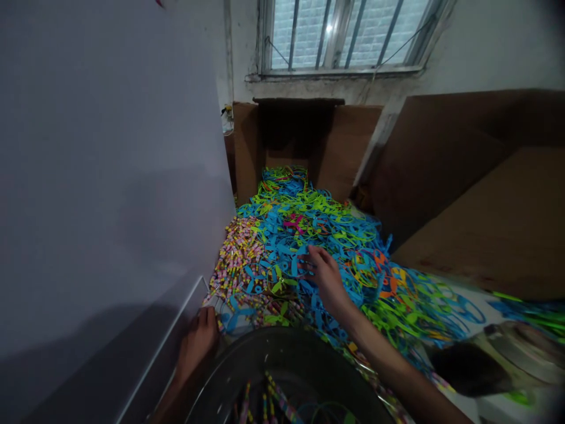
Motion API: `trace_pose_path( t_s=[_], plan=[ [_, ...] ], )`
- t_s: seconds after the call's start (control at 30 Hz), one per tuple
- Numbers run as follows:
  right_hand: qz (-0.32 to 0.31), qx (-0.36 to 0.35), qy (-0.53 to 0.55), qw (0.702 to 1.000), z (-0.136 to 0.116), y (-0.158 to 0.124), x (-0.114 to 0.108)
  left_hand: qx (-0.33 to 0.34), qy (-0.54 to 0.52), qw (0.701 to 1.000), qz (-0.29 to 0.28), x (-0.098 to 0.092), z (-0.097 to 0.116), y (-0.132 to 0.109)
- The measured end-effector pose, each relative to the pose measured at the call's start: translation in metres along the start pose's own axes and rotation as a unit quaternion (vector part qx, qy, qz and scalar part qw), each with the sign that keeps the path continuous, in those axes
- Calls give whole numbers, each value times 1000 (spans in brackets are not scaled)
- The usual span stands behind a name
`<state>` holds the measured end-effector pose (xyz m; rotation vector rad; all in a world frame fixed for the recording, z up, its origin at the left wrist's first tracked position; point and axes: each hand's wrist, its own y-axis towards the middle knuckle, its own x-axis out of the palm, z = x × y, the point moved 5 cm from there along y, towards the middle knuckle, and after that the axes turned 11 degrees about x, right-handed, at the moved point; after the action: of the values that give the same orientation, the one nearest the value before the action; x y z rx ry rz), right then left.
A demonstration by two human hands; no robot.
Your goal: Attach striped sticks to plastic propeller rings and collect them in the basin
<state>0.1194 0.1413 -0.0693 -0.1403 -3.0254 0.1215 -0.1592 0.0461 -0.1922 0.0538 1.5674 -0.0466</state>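
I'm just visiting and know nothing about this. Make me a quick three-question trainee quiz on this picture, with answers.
1. Which of the person's hands is at the blue pieces? A) left B) right
2. True or false: striped sticks lie inside the dark tub.
3. Fill in: below the window stands an open ____ box.

Key: 1. B, the right hand. 2. True. 3. Cardboard.

Bowl (309, 353) cut off by bottom edge, cardboard box (489, 218) by right, right hand (325, 277) blurry, left hand's (200, 337) hold too dim to tell.
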Motion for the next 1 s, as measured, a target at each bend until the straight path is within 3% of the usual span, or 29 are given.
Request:
trace_pose_path(
  t_s=[0.2, 0.43, 0.57, 0.7, 0.73, 0.77, 0.83, 0.9, 1.0],
  plan=[
    [-54, 125, 116, 984, 3, -28, -2, -9, -5, 1000, -23, -7, 1, -3],
    [-85, 131, 93, 983, -1, -51, 1, 25, -41, 998, -42, -20, 3, -1],
    [-115, 118, 77, 983, -1, -59, 3, 20, -106, 994, 4, -41, -4, 3],
    [-159, 119, 63, 978, -6, -71, 8, 20, -213, 975, 62, -78, 3, 8],
    [-168, 121, 56, 977, -7, -75, 10, 20, -270, 960, 75, -89, 8, 7],
    [-178, 120, 46, 976, -9, -80, 12, 9, -378, 921, 94, -101, 13, 6],
    [-200, 114, 19, 973, -12, -89, 16, 22, -590, 799, 113, -123, 29, 2],
    [-222, 117, -8, 968, -14, -100, 20, 53, -686, 718, 103, -144, 47, -3],
    [-247, 142, -25, 958, -14, -113, 23, 80, -723, 682, 82, -163, 66, -11]
  ],
)
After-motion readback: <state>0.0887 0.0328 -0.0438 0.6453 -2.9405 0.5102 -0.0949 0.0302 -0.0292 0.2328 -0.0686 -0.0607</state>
